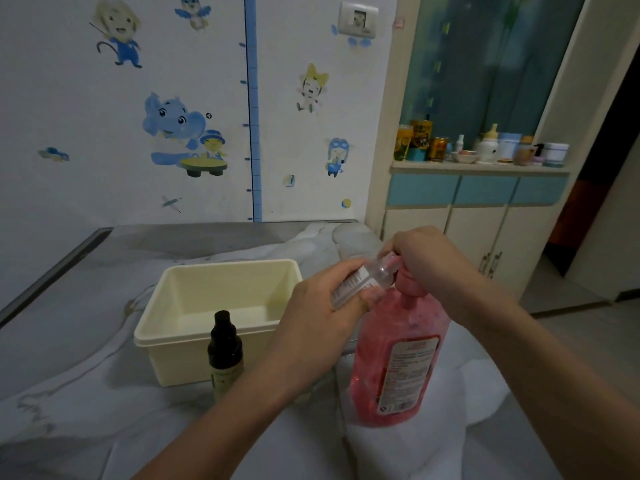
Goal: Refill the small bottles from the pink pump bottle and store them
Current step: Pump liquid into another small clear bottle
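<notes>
While the left hand [322,317] grips the tilted clear small bottle [362,280] at the pump spout, the right hand [424,258] curls over the pink pump bottle [398,358] head, hiding the spout, beside the cream bin [221,306].

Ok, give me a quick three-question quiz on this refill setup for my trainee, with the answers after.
1. True or false: the cream tub already holds a bottle.
2. Which hand holds the clear small bottle at the spout of the pink pump bottle? A) left hand B) right hand
3. What stands upright just in front of the tub?

Key
1. False, the visible part is empty.
2. A; the right hand rests on the pump head.
3. The dark small bottle, black cap on.
</notes>
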